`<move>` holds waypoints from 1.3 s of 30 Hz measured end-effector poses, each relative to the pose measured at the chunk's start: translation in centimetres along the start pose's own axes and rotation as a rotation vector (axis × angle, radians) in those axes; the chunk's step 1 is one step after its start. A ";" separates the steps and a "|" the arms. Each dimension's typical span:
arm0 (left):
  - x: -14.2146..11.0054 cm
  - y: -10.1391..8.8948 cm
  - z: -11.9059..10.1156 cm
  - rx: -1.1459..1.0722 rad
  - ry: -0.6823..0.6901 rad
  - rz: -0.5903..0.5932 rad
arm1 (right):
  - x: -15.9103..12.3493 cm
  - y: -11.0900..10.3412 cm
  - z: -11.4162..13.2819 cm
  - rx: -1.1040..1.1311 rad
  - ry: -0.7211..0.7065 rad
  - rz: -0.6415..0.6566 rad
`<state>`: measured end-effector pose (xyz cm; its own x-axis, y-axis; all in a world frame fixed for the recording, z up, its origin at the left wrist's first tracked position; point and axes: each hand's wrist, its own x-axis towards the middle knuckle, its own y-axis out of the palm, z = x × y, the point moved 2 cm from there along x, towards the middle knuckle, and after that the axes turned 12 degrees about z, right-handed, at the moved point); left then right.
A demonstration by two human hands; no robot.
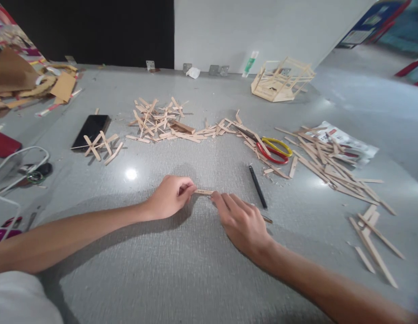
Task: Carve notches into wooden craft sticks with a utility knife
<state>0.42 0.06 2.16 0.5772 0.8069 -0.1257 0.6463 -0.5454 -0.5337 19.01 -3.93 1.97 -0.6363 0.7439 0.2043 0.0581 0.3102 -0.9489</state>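
Between my two hands, near the middle of the table, is a short flat wooden stick (204, 192) with dark marks on it. My left hand (170, 195) pinches its left end between thumb and fingers. At the other end, my right hand (241, 220) has its fingertips closed on the stick. A thin brownish rod (267, 219) pokes out beside my right hand, partly hidden by it. Just beyond lies a black pen (257, 185). Scissors (273, 150) with red and yellow handles rest among wooden pieces farther back.
Loose wooden sticks (330, 162) lie at right, partly on a plastic packet (351, 139). Glued stick pieces (155, 119) are heaped at the back. A wooden frame model (279, 83) stands back right, near a green-white tube (250, 64). A phone (90, 130) and cables (23, 155) lie left.
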 end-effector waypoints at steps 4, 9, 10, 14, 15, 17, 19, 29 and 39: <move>0.0 0.0 -0.1 -0.003 0.006 0.012 | 0.0 -0.1 0.0 0.002 0.005 0.006; 0.0 -0.1 0.0 0.012 0.004 0.010 | -0.1 -0.1 0.0 0.006 0.010 0.002; 0.0 -0.1 0.0 0.013 0.005 0.011 | -0.1 0.0 0.0 0.008 0.008 0.003; 0.0 -0.1 0.0 0.018 0.010 0.010 | 0.0 0.0 0.0 0.016 0.010 -0.005; 0.0 0.0 0.0 0.018 0.011 0.009 | 0.0 0.0 0.0 0.017 0.010 -0.007; 0.0 0.0 -0.1 0.016 0.011 0.009 | 0.0 0.0 0.0 0.016 0.008 -0.005; 0.0 0.0 -0.1 0.017 0.008 0.010 | 0.0 0.0 0.0 0.019 0.006 0.008; 0.0 0.0 0.0 0.027 0.014 0.010 | 0.0 -0.1 0.1 -0.003 0.025 0.036; -0.1 -0.1 -0.2 0.020 0.023 0.016 | 0.0 -0.1 0.2 -0.031 0.031 0.031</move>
<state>0.41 -0.01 2.39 0.5990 0.7924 -0.1151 0.6266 -0.5534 -0.5487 18.80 -4.07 2.02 -0.6097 0.7714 0.1823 0.1019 0.3043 -0.9471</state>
